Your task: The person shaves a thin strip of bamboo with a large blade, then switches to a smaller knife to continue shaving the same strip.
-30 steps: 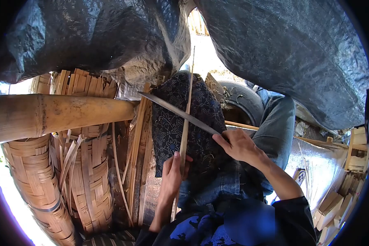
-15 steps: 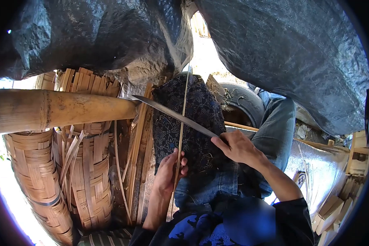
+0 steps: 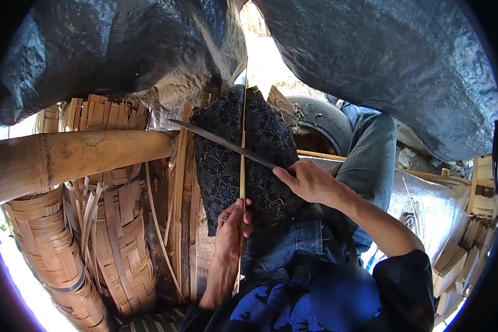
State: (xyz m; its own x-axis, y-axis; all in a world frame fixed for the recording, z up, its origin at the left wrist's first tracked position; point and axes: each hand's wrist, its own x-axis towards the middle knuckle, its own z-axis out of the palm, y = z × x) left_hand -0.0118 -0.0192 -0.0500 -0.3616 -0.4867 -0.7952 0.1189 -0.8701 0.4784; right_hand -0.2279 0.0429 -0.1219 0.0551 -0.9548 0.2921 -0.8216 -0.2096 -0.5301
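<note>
A long thin bamboo strip (image 3: 243,171) runs upright over a dark patterned cloth (image 3: 218,166) on the lap. My left hand (image 3: 233,224) is closed round the strip's lower part. My right hand (image 3: 310,181) grips a long knife (image 3: 221,142) at its handle end, the handle itself hidden by the fingers. The blade points up and left and crosses the strip above my left hand, its tip near the end of a thick bamboo pole (image 3: 105,155).
Woven bamboo baskets (image 3: 44,238) stand at the left, beside upright bamboo slats (image 3: 180,182). Dark tarpaulin (image 3: 382,61) hangs above. A tire (image 3: 326,124) lies behind the jeans-covered leg (image 3: 371,155). Wood pieces (image 3: 451,260) are stacked at the right.
The knife and my right hand have shifted a little left and up in view. The strip stands more upright, and the view has shifted slightly.
</note>
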